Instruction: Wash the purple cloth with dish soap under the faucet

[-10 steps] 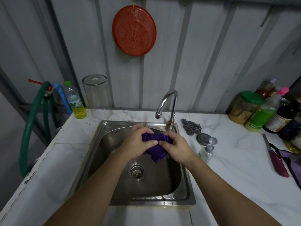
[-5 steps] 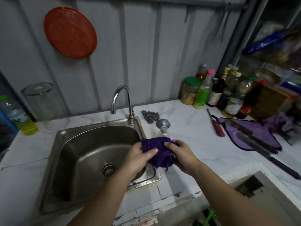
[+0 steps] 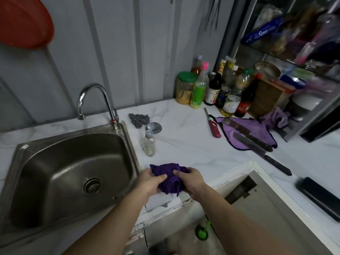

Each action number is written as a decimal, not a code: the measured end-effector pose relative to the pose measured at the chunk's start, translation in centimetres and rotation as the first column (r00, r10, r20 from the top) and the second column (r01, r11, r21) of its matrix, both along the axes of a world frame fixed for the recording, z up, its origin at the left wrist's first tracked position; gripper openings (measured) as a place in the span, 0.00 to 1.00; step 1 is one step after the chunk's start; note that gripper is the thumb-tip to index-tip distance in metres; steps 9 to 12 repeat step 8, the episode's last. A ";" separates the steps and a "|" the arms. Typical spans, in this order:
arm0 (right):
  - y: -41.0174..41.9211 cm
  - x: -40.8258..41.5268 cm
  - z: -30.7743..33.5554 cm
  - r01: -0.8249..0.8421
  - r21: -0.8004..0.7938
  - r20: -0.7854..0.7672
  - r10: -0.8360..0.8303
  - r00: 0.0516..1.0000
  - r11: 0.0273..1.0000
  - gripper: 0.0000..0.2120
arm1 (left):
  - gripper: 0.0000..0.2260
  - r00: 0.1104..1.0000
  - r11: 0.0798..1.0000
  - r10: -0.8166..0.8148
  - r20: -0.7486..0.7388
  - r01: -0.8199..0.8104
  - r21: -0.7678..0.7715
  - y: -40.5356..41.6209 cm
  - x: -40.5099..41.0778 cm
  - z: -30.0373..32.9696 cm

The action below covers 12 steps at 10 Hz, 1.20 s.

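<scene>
A bunched dark purple cloth is held between both hands over the white counter, just right of the steel sink. My left hand grips its left side and my right hand grips its right side. The curved chrome faucet stands behind the sink with no water running. A small clear dish soap bottle stands on the counter between the faucet and the cloth.
A steel scourer and a round lid lie behind the soap bottle. To the right are a red lighter, two knives on a lilac cloth, and several bottles and jars. The counter's front edge drops off below my hands.
Both hands carried the purple cloth out of the sink basin to the right, over the counter. The view swung right, bringing the bottles, knives and shelf into sight.
</scene>
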State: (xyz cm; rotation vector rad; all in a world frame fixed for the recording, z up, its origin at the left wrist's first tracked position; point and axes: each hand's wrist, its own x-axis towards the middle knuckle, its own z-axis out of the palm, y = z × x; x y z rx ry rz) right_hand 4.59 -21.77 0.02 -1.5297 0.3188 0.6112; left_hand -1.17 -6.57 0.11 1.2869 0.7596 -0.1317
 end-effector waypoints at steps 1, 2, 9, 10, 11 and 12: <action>-0.2 0.5 -1.0 -0.027 -0.094 0.019 0.028 0.999 0.995 0.15 | 0.10 0.999 0.999 0.024 -0.044 -0.022 0.033 -0.3 0.6 -1.0; -0.3 1.0 -2.1 -0.115 -0.260 0.054 0.134 0.990 0.959 0.14 | 0.13 0.995 0.993 0.027 -0.093 -0.016 0.114 -0.2 0.9 -2.1; 2.2 3.6 -1.0 -0.345 -0.858 -0.031 0.631 0.775 0.382 0.13 | 0.19 0.922 0.830 -0.105 -0.372 0.287 0.479 0.5 0.0 0.4; 2.2 3.6 -1.0 -0.345 -0.858 -0.031 0.631 0.775 0.382 0.13 | 0.19 0.922 0.830 -0.105 -0.372 0.287 0.479 0.5 0.0 0.4; 2.2 3.6 -1.0 -0.345 -0.858 -0.031 0.631 0.775 0.382 0.13 | 0.19 0.922 0.830 -0.105 -0.372 0.287 0.479 0.5 0.0 0.4; 2.2 3.6 -1.0 -0.345 -0.858 -0.031 0.631 0.775 0.382 0.13 | 0.19 0.922 0.830 -0.105 -0.372 0.287 0.479 0.5 0.0 0.4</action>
